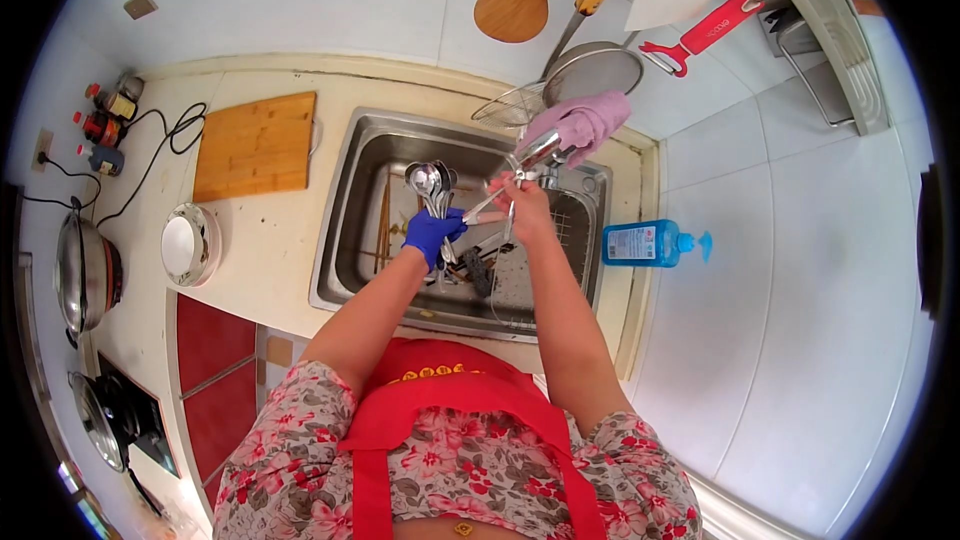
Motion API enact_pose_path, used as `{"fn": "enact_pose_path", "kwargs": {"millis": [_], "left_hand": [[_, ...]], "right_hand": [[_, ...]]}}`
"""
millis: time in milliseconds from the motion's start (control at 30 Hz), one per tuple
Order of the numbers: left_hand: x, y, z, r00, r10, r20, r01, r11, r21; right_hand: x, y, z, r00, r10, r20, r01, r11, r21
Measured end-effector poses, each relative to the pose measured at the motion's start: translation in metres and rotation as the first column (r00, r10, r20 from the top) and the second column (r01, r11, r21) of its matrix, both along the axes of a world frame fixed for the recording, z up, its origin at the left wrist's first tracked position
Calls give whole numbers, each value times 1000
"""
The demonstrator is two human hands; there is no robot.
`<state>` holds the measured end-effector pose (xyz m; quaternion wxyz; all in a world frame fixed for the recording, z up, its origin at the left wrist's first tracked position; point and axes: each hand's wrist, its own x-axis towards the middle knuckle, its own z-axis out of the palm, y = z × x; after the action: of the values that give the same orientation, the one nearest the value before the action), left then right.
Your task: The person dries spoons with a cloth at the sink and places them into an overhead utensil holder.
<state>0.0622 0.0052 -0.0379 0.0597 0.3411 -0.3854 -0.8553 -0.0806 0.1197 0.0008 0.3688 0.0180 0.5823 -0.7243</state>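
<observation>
My left hand [433, 234], in a blue glove, is closed round a bunch of metal spoons [427, 180], their bowls pointing up and away from me. My bare right hand [524, 204] is just below the tap [541, 148], its fingers closed on slim metal cutlery [486, 204] whose exact kind is blurred. Both hands are over the steel sink [345, 202]. Below them, a dark scouring pad [480, 273] lies in the sink among more cutlery. Wooden chopsticks [384, 220] rest on the left side of the basin.
A pink cloth [585, 125] drapes over the tap. Blue soap bottle [640, 243] is right of the sink; wooden cutting board [255, 147] and stacked bowls [188, 245] are left. A strainer [592, 75] and peeler [705, 30] hang behind. A wire rack [570, 230] sits in the sink.
</observation>
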Motion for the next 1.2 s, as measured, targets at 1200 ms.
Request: {"fn": "enact_pose_path", "kwargs": {"millis": [1200], "left_hand": [[14,-8,7,977,186,104,-197,975,106]], "right_hand": [[32,31,16,270,668,-694,374,591,715]]}}
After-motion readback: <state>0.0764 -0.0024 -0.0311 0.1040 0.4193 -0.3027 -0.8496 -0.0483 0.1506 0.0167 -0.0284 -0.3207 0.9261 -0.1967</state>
